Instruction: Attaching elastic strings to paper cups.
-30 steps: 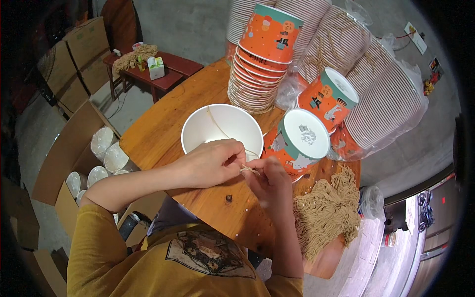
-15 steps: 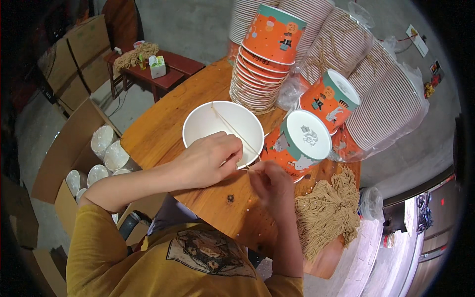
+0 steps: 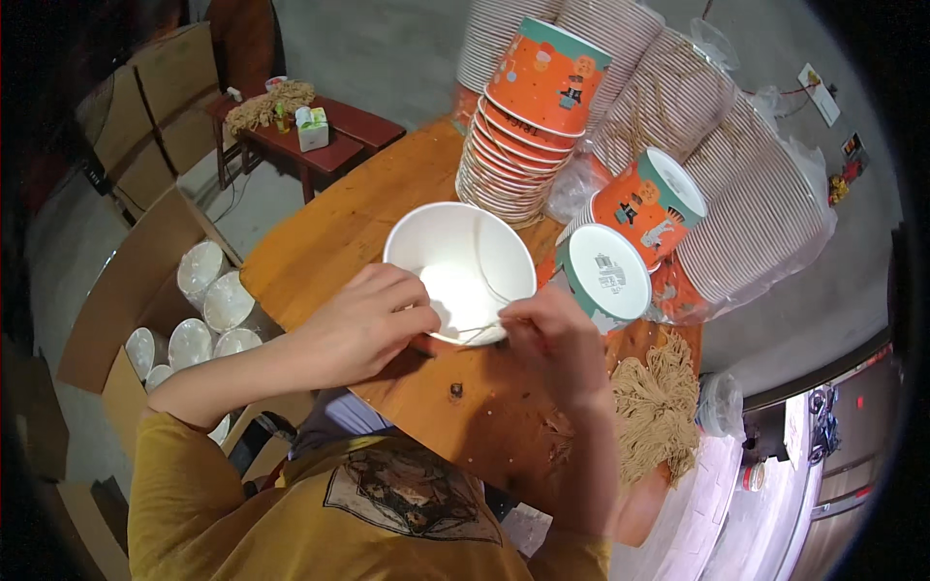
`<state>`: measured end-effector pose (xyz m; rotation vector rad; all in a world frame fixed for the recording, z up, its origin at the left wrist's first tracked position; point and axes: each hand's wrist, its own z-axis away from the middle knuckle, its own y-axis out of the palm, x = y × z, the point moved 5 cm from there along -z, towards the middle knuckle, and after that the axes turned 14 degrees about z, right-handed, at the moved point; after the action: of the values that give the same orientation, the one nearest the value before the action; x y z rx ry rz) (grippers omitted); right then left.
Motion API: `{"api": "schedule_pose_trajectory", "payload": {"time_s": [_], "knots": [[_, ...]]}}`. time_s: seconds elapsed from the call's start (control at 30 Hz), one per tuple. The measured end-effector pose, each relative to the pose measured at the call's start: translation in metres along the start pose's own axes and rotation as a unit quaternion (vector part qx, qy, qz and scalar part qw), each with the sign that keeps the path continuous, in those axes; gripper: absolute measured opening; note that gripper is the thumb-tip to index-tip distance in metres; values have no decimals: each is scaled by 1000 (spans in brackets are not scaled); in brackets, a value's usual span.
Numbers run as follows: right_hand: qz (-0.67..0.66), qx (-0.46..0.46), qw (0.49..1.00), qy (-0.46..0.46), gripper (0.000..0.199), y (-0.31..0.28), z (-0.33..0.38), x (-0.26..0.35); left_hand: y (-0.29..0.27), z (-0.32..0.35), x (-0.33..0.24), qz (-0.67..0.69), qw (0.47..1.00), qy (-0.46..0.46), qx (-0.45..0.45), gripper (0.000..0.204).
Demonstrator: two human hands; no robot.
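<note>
Wooden table [image 3: 358,232]: cup stacks [image 3: 528,126] crowd bowl [image 3: 460,266] w/ hands [image 3: 455,324].

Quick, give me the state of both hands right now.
Left hand: closed, pinching the near rim of the white paper bowl.
Right hand: closed, pinching a thin string at the bowl's rim.

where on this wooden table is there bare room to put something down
Free: the table surface left of the white bowl, up toward the stack of orange cups. A smaller bare patch lies near the edge below the left hand and right hand. Crowded: the right side, with lidded cups, bagged stacks and the bundle of cords.
</note>
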<state>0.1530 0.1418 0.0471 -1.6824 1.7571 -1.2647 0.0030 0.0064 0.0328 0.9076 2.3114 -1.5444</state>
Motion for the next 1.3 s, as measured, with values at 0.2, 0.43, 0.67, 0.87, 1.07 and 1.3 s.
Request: {"api": "schedule_pose_trajectory", "payload": {"time_s": [0.2, 0.43, 0.67, 0.87, 1.07, 1.3], "knots": [[-12, -46, 999, 22, 9, 40, -21, 12, -8, 12, 20, 58, 997, 10, -53, 22], [-2, -25, 996, 83, 10, 52, -26, 14, 2, -9, 26, 112, 976, -146, -114, 9], [14, -64, 994, 89, 9, 51, -29, 14, 9, -11, 29, 53, 980, -121, -149, 10], [59, -146, 980, 125, 6, 42, -29, 7, 8, 1, 16, 67, 994, -30, -84, 16], [57, -138, 980, 130, 6, 45, -30, 2, 11, 6, 18, 79, 992, 7, -95, 26], [-38, -47, 996, 66, 10, 37, -35, -4, 3, 6, 24, 100, 990, 75, -60, 15]]}}
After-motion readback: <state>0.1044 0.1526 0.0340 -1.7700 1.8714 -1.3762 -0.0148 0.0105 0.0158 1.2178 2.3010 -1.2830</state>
